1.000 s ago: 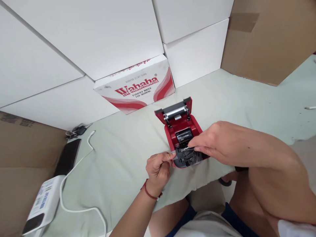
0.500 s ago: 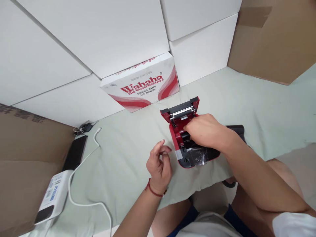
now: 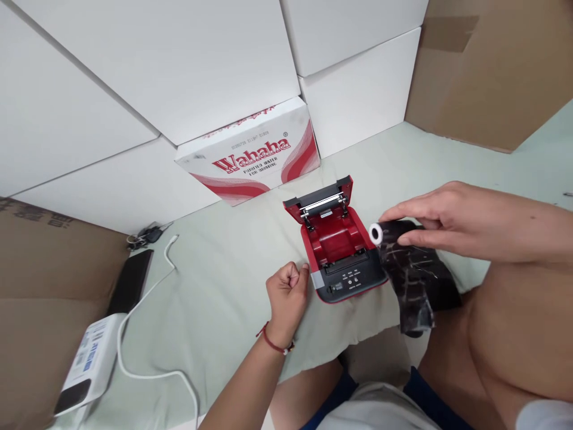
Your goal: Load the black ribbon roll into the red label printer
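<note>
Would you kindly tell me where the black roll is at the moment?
In the head view, the black roll is in the right hand, just right of the open red device.

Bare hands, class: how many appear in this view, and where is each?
2: the bare left hand, curled beside the open red-and-black plastic device, and the bare right hand, holding a glossy black roll with a white-ringed end.

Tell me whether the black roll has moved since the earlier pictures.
Yes: the black roll has come rightward out of the red printer, into the right hand.
</note>
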`<state>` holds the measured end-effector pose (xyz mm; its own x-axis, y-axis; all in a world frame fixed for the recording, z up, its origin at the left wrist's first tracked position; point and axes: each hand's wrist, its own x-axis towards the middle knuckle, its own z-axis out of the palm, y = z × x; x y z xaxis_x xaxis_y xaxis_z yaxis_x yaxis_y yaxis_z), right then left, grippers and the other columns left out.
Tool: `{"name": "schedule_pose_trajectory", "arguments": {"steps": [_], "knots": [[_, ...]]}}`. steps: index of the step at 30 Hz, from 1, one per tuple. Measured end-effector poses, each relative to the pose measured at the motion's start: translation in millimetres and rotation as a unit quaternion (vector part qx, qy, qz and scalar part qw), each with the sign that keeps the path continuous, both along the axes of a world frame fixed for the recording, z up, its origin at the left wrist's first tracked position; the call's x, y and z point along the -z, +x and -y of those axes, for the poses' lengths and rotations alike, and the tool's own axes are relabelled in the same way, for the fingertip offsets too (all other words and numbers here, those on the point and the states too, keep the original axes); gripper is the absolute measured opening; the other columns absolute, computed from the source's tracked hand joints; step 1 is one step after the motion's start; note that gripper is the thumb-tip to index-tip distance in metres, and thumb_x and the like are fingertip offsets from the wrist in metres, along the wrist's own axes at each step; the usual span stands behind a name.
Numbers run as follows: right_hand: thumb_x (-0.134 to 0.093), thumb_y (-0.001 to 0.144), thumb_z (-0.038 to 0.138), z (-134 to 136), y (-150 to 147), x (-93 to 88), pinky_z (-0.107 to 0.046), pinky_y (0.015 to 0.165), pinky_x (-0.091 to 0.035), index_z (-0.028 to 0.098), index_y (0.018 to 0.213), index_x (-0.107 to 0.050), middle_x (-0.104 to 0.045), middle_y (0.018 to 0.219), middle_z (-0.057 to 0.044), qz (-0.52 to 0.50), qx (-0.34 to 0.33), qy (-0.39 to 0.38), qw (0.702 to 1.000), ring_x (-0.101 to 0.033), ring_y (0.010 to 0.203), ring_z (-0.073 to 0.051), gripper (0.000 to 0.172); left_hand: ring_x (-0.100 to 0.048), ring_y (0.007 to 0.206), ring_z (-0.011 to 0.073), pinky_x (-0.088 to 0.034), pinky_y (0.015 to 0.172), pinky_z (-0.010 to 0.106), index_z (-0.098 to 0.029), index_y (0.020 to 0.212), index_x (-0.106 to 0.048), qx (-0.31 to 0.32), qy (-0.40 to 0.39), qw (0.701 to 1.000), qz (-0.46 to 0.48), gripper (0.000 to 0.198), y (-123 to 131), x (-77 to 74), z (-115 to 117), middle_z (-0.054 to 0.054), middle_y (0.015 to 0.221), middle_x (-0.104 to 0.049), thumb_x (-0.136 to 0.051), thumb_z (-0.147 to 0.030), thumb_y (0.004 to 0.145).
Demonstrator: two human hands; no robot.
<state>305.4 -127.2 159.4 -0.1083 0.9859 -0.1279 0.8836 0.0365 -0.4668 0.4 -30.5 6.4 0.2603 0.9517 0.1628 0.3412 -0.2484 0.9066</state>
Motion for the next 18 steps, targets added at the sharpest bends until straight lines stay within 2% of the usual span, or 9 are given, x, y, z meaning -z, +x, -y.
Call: {"name": "schedule_pose_trajectory", "arguments": {"steps": [4, 7, 9, 11, 14, 16, 18], "knots": [[-0.056, 0.096, 0.032, -5, 18, 25.0, -0.034, 0.065, -0.047, 0.025, 0.12, -0.08, -0.081, 0.094, -0.005, 0.058, 0.012, -0.074, 0.996, -0.07, 0.075, -0.023, 0.034, -0.022, 0.056, 0.0093, -0.022, 0.054, 0.025, -0.024, 0.061, -0.023, 0.0, -0.006, 1.0, -0.004, 0.047, 2, -1.6, -2, -0.007, 0.057, -0.023, -0.062, -0.034, 0.084], [-0.054, 0.096, 0.031, -12, 17, 40.3, -0.035, 0.076, -0.052, 0.027, 0.131, -0.076, -0.081, 0.11, -0.007, 0.05, 0.01, -0.108, 0.993, -0.074, 0.091, -0.026, 0.041, -0.022, 0.057, 0.0092, -0.023, 0.054, 0.023, -0.024, 0.06, -0.024, 0.006, -0.01, 1.0, -0.007, 0.044, 3, -0.7, -3, -0.007, 0.056, -0.024, -0.062, -0.031, 0.079], [-0.055, 0.096, 0.032, -13, 20, 45.2, -0.038, 0.087, -0.053, 0.026, 0.144, -0.069, -0.078, 0.126, -0.01, 0.077, 0.058, -0.105, 0.99, -0.073, 0.107, -0.029, 0.05, -0.023, 0.057, 0.0091, -0.024, 0.054, 0.023, -0.024, 0.059, -0.024, 0.009, -0.013, 1.0, -0.008, 0.042, 3, 0.2, -4, -0.007, 0.056, -0.026, -0.062, -0.03, 0.077], [-0.06, 0.093, 0.032, -12, 26, 48.1, -0.042, 0.092, -0.053, 0.024, 0.147, -0.067, -0.074, 0.135, -0.014, 0.131, 0.12, -0.113, 0.978, -0.07, 0.117, -0.034, 0.055, -0.023, 0.057, 0.0091, -0.024, 0.054, 0.022, -0.024, 0.059, -0.025, 0.012, -0.014, 1.0, -0.008, 0.041, 3, 0.8, -4, -0.007, 0.055, -0.027, -0.062, -0.03, 0.076], [-0.066, 0.087, 0.029, -14, 34, 54.1, -0.042, 0.086, -0.053, 0.023, 0.135, -0.074, -0.076, 0.13, -0.015, 0.156, 0.147, -0.181, 0.96, -0.071, 0.112, -0.035, 0.049, -0.023, 0.057, 0.0091, -0.024, 0.054, 0.022, -0.024, 0.059, -0.026, 0.018, -0.016, 1.0, -0.007, 0.038, 2, 1.2, -5, -0.007, 0.055, -0.027, -0.061, -0.027, 0.073], [-0.065, 0.084, 0.022, -19, 36, 59.2, -0.038, 0.08, -0.052, 0.022, 0.123, -0.079, -0.079, 0.117, -0.013, 0.139, 0.132, -0.218, 0.957, -0.073, 0.1, -0.031, 0.042, -0.023, 0.056, 0.009, -0.023, 0.053, 0.022, -0.024, 0.058, -0.026, 0.022, -0.017, 1.0, -0.006, 0.037, 2, 1.3, -5, -0.007, 0.055, -0.027, -0.06, -0.025, 0.071], [-0.063, 0.082, 0.016, -23, 36, 61.6, -0.036, 0.077, -0.05, 0.022, 0.116, -0.08, -0.08, 0.109, -0.011, 0.123, 0.118, -0.221, 0.96, -0.073, 0.094, -0.029, 0.039, -0.024, 0.056, 0.0089, -0.023, 0.053, 0.022, -0.024, 0.058, -0.027, 0.025, -0.018, 1.0, -0.005, 0.036, 2, 1.5, -5, -0.008, 0.054, -0.028, -0.06, -0.024, 0.07]]}}
